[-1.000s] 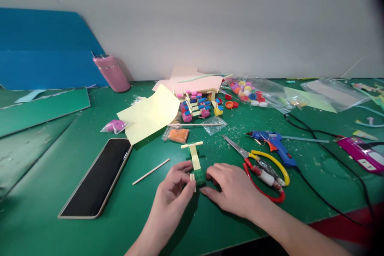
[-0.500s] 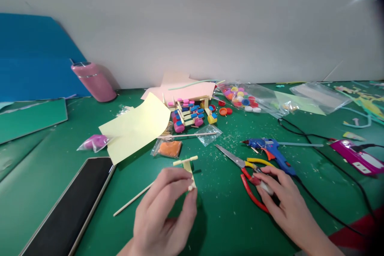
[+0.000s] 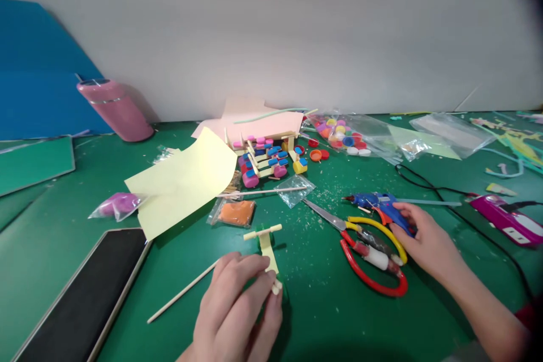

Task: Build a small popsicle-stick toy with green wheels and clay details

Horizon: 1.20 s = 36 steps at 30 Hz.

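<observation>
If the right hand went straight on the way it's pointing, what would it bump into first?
The right hand would meet the blue glue gun first; its handle sits within the hand's curl, probably touching, though depth is hard to judge.

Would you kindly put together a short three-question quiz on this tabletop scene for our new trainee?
1. Multiple choice: which hand is on the blue glue gun?
A) left
B) right
C) both

2. True or false: the two handle loops of the scissors are the same colour.

3. Fill in the colour: beyond the small model at the fingertips of the left hand lies a clear packet with something ____ inside.

Key:
1. B, the right hand.
2. False: one loop is yellow, the other red.
3. Orange.
</observation>
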Tool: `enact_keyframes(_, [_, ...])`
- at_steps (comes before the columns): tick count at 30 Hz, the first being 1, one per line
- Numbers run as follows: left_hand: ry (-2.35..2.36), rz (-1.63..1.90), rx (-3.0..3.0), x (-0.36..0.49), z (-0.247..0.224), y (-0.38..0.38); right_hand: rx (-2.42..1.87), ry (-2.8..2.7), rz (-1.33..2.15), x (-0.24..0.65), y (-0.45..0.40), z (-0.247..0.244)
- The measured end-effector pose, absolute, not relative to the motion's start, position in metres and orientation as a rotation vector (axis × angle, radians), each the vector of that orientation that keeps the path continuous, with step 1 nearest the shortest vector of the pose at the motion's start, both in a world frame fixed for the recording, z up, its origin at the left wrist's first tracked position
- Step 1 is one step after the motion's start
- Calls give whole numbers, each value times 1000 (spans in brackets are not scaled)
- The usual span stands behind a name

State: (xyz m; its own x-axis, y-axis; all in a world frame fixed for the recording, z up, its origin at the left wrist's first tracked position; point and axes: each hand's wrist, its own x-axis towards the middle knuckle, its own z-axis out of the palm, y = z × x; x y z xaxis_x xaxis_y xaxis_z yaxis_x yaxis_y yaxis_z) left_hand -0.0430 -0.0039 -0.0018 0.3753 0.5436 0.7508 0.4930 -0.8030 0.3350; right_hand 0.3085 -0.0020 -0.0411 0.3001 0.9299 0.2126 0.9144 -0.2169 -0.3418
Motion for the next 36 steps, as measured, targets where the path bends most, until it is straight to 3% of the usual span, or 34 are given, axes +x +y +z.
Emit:
enact_keyframes(12, [1101, 1478, 2469, -42, 3, 0, -2063, -1765, -1, 288, 64, -36])
enact_keyframes(22, [1086, 1452, 2436, -40, 3, 1, -2019, -1563, 87, 282, 62, -31])
enact_keyframes(28, [1064, 1424, 2432, -36, 3, 2, -1853, -1544, 400, 272, 64, -10])
enact_keyframes(32, [1031, 1356, 2501, -24, 1, -4, -1581, -1367, 828, 251, 65, 5])
enact_keyframes(36, [1018, 1094, 2861, -9, -7, -15, -1388, -1252, 1109, 232, 59, 5])
